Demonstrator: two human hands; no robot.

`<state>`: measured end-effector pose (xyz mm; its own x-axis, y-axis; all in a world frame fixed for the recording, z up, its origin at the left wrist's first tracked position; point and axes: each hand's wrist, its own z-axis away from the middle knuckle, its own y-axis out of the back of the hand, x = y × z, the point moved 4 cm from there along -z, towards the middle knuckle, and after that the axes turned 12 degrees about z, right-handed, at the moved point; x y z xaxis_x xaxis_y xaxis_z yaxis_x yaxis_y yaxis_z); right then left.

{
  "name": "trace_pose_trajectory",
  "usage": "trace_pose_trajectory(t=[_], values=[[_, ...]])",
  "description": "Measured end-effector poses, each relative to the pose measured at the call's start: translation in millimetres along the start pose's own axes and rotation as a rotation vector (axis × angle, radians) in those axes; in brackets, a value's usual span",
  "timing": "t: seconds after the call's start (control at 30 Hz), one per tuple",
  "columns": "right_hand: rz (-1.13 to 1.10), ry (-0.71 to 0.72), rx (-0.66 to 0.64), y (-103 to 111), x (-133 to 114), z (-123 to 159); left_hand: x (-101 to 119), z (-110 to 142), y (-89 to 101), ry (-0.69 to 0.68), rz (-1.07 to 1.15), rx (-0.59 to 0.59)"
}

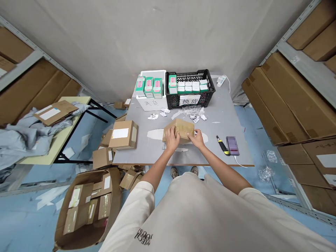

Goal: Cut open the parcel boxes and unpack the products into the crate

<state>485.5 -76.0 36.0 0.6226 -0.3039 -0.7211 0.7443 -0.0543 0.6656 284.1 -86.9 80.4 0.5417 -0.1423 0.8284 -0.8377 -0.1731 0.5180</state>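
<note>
A small taped cardboard box is in front of me, near the middle of the grey table. My left hand lies over its left side, fingers bent against the cardboard. At the right end, my right hand grips the edge between thumb and fingers. White paper strips show beneath and beside the box. To the right lie a black-and-yellow utility knife and a purple, blurred phone-like thing with a white cable.
Behind stand a white bin and a black crate, both with green-and-white boxes. Crumpled paper lies before them. Another carton sits at the table's left edge. A large open carton of boxes stands on the floor.
</note>
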Motion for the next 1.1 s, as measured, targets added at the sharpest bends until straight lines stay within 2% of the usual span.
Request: trace_pose_trajectory(t=[0.1, 0.23, 0.33, 0.47, 0.57, 0.63, 0.77, 0.9, 1.1], values=[[-0.11, 0.015, -0.122, -13.2, 1.0, 1.2, -11.3, 0.7, 13.8, -0.04, -0.05, 0.034], [-0.099, 0.045, -0.044, -6.0, -1.7, -0.9, -12.8, -1.3, 10.6, -0.082, -0.025, 0.042], [-0.045, 0.064, 0.019, 14.1, 5.0, -5.2, -8.5, -3.8, -6.8, -0.099, 0.024, 0.012], [0.035, 0.102, 0.113, 48.2, 26.0, -11.6, -5.7, -2.8, -42.7, -0.091, 0.075, -0.088], [0.04, 0.147, 0.137, 63.3, 40.5, -12.8, -5.5, 2.2, -64.4, -0.092, 0.007, -0.169], [0.019, 0.187, 0.133, 65.7, 45.8, -11.6, -4.6, 5.2, -69.7, -0.109, -0.095, -0.201], [-0.003, 0.226, 0.144, 61.9, 48.0, -6.9, -0.2, 7.1, -62.9, -0.15, -0.304, -0.24], [-0.05, 0.192, 0.148, 59.4, 46.2, -4.4, 5.3, 8.3, -54.3, -0.178, -0.406, -0.251], [-0.059, 0.302, 0.084, 57.9, 26.3, -2.8, -0.3, 9.5, -44.8, -0.095, -0.449, -0.182]])
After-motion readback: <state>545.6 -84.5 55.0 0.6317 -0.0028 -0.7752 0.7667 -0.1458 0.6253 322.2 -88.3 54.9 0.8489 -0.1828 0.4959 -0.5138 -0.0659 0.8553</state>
